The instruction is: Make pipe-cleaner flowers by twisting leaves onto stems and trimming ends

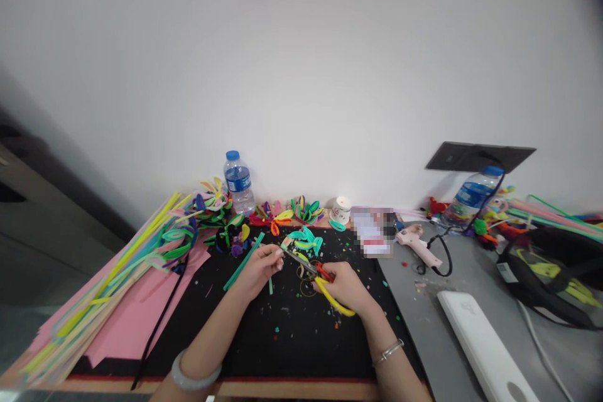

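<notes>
My right hand (347,286) is closed around a pair of scissors (304,264), whose grey blades point left toward my other hand. Red shows at the grip, and a curved yellow length hangs below it; whether this is a handle or a pipe cleaner I cannot tell. The fingertips of my left hand (262,267) pinch close to the blade tips, and what is between them is too small to make out. Teal pipe cleaners (242,264) lie beside that hand. Just beyond the blades rests a bent turquoise pipe-cleaner piece (306,240).
Colourful pipe-cleaner flowers (272,217) and a water bottle (239,183) line the wall. Bundled pipe cleaners (101,301) cover pink sheets (141,308) at left. A pink glue gun (421,248), white device (480,342) and black strapped headgear (532,282) occupy the right. Scraps dot the black mat (301,352).
</notes>
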Available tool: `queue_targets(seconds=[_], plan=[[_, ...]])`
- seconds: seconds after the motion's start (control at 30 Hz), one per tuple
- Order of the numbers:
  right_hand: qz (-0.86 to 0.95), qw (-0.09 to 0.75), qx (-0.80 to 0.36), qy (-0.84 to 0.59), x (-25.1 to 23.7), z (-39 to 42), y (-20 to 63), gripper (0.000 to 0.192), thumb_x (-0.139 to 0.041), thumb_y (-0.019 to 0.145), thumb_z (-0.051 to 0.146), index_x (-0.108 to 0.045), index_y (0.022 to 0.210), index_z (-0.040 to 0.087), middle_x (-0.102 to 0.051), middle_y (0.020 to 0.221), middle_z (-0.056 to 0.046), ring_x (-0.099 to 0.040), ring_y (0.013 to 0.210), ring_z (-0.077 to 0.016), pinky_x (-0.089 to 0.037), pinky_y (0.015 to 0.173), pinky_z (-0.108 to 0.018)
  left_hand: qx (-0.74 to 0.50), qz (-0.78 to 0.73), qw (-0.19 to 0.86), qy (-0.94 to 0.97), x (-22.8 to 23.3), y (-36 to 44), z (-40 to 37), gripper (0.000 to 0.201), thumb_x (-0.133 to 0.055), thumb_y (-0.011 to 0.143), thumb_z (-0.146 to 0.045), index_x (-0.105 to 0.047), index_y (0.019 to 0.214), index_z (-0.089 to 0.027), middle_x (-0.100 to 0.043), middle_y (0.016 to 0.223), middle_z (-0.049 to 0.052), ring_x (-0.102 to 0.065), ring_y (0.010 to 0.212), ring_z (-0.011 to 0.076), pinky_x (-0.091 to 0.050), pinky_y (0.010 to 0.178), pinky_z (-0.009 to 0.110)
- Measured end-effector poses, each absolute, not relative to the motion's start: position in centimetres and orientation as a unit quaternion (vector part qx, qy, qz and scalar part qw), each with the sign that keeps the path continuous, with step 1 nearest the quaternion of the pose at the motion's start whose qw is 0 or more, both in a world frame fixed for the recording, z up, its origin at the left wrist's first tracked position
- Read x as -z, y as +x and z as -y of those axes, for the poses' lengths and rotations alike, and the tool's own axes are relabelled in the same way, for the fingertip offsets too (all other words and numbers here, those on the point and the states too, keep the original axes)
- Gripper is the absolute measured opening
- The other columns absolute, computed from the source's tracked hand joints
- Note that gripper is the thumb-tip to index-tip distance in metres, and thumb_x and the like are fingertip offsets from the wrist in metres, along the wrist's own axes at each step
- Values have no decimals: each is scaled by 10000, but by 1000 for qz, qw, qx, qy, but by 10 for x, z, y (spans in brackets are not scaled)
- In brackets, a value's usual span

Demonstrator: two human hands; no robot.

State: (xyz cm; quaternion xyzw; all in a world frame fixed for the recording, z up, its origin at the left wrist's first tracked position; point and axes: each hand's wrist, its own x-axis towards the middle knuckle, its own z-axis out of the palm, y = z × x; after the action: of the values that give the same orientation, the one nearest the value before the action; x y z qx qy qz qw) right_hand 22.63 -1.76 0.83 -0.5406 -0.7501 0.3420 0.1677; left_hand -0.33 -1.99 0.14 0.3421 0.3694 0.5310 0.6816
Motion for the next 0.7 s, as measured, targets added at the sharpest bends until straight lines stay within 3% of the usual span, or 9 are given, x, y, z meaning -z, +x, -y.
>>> queue_targets(seconds=[0.33, 0.47, 0.57, 0.7], plan=[[775, 190, -344, -495, -8, 16, 229, 295, -660, 616, 364, -474, 525, 154, -322, 545, 61, -277, 531, -80, -224, 469, -190, -486, -333, 743, 318, -8, -5, 25, 297, -759, 592, -300, -499, 587, -157, -446, 505, -42, -399, 445, 59, -370, 499, 235], [767, 195, -353, -499, -8, 16, 228, 299, -630, 640, 376, -456, 531, 159, -313, 546, 61, -275, 533, -80, -222, 471, -188, -494, -334, 735, 323, -8, -3, 23, 263, -733, 640, -299, -512, 613, -156, -462, 531, -40, -433, 478, 66, -386, 524, 228], [751, 199, -356, -520, -7, 14, 226, 321, -616, 649, 401, -435, 531, 164, -304, 538, 62, -274, 527, -80, -213, 468, -191, -527, -385, 653, 384, -7, -1, 21, 187, -650, 737, -321, -565, 721, -156, -517, 597, -21, -505, 559, 93, -420, 572, 234], [726, 200, -381, -536, -10, 12, 224, 355, -601, 655, 423, -395, 517, 169, -282, 529, 63, -262, 514, -77, -192, 456, -197, -544, -502, 420, 526, -7, 1, 19, 193, -630, 745, -307, -619, 873, -163, -622, 776, 29, -589, 706, 158, -471, 669, 281]])
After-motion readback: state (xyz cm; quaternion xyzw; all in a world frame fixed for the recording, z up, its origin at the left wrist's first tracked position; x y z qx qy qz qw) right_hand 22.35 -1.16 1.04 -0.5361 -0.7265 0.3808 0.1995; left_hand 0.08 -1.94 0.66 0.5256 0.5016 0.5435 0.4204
